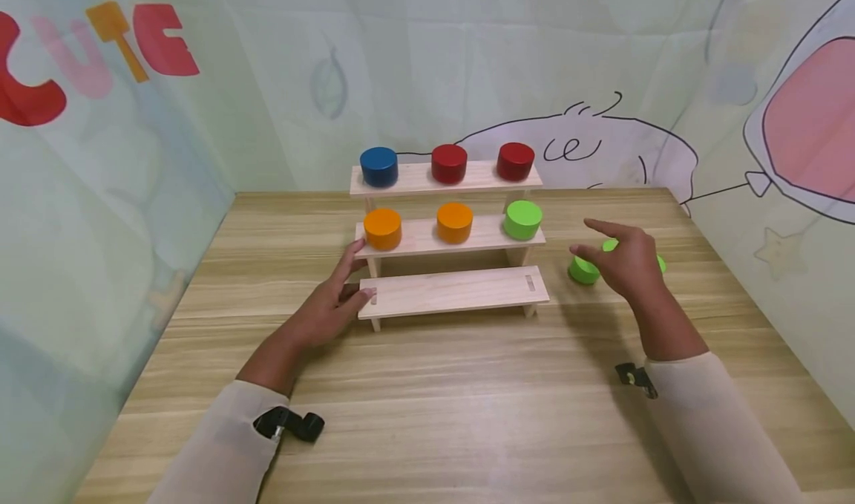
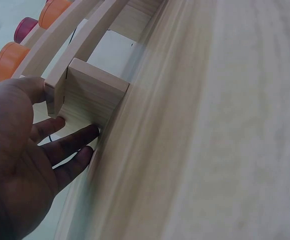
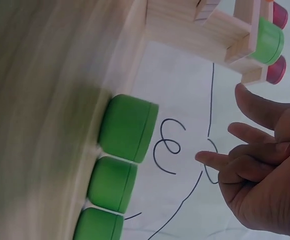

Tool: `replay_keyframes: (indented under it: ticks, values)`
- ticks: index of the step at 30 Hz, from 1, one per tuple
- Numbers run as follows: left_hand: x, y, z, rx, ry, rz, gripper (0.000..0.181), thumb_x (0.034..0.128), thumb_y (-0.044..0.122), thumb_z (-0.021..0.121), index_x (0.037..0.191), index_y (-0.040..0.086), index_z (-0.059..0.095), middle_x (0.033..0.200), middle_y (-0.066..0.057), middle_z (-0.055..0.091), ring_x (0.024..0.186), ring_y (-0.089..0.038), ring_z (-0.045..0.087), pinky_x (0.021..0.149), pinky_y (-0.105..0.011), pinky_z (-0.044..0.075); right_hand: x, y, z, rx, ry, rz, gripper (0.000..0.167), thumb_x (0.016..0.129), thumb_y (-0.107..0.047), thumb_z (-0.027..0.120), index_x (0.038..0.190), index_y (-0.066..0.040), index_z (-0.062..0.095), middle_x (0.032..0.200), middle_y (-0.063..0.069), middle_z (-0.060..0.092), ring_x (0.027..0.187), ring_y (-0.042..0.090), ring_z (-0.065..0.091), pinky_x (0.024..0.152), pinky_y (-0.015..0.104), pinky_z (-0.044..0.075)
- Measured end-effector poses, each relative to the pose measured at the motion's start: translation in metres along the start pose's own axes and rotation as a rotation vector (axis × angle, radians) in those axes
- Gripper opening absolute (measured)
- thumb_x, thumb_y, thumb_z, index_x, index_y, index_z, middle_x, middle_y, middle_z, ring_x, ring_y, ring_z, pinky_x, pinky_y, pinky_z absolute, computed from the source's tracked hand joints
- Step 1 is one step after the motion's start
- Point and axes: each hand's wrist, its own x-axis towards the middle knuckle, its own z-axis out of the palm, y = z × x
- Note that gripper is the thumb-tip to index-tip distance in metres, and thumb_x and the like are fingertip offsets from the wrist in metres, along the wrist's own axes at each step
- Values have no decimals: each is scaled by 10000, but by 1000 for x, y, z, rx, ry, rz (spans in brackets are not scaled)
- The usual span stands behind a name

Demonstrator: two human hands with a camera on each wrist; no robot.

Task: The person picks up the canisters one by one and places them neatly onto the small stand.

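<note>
A three-tier pale wooden rack (image 1: pixel 454 290) stands on the table. My left hand (image 1: pixel 325 307) touches its left end, thumb on the lowest board and index finger by the middle board; its other fingers (image 2: pixel 75 145) stretch along the side. The top board carries a blue round block (image 1: pixel 379 168) and two red round blocks (image 1: pixel 449 165). On the middle board are two orange round blocks (image 1: pixel 383 229) and a green round block (image 1: pixel 523 220). My right hand (image 1: pixel 631 263) hovers empty, thumb and index finger apart, over green round blocks (image 3: pixel 127 128) right of the rack, partly hiding them.
The wood-grain table (image 1: pixel 454 415) extends in front of the rack. Printed fabric (image 1: pixel 267 81) hangs behind and at both sides. A black wrist strap (image 1: pixel 287 422) is on the left sleeve, another strap (image 1: pixel 637 379) on the right.
</note>
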Motion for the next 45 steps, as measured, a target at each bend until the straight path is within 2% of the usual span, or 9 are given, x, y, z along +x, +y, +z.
replay_keyframes:
  ticks: [5,10,14,17,26,32,36,45]
  values:
    - [1,0,0,3,2,-5,857,1143,273,577,1722,529,-2,1786,-217,284,1463,-534,569,1207,-679,459,1,8,-1,-49,-58,-4,589,1005,-294,802,1522,-62,641,1609,344,505,1519,542,473,1206,707,429]
    - [1,0,-1,3,2,-2,858,1144,273,578,1727,517,-2,1785,-222,283,1461,-533,570,1203,-675,464,2,14,2,-78,-104,5,590,1003,-300,799,1518,-57,642,1596,369,502,1359,489,542,1107,657,492]
    - [1,0,-1,2,1,6,857,1145,268,575,1730,508,-4,1789,-223,274,1467,-534,563,1199,-674,469,4,17,3,-95,-133,19,590,999,-288,795,1513,-43,641,1617,378,466,1442,518,518,1124,663,488]
    - [1,0,-1,4,2,8,855,1145,269,574,1728,511,-2,1791,-220,272,1471,-535,560,1202,-676,465,6,20,3,-110,-157,26,590,1007,-289,788,1517,-36,634,1647,375,420,1538,557,430,1164,692,463]
    - [1,3,-1,3,3,-1,859,1142,270,579,1725,521,1,1789,-216,280,1471,-538,558,1206,-681,459,7,24,3,-174,-241,35,599,1016,-272,785,1535,-29,611,1645,366,427,1560,600,355,1221,725,396]
    - [1,3,1,3,1,13,868,1140,250,583,1737,485,-2,1777,-233,292,1458,-534,573,1181,-668,491,5,29,2,-202,-244,-15,594,998,-266,798,1510,-18,630,1572,395,500,1521,608,405,1222,722,394]
    - [0,3,1,14,7,11,871,1138,245,587,1742,465,-1,1775,-234,298,1460,-529,574,1187,-663,485,5,31,3,-203,-245,-19,592,991,-264,809,1500,-13,639,1551,399,521,1508,602,430,1213,716,409]
    - [0,2,0,7,2,-6,858,1142,272,574,1730,506,-5,1784,-222,287,1473,-539,555,1198,-673,469,7,34,6,-217,-248,-40,516,990,-230,808,1437,1,690,1539,381,544,1491,594,461,1189,713,437]
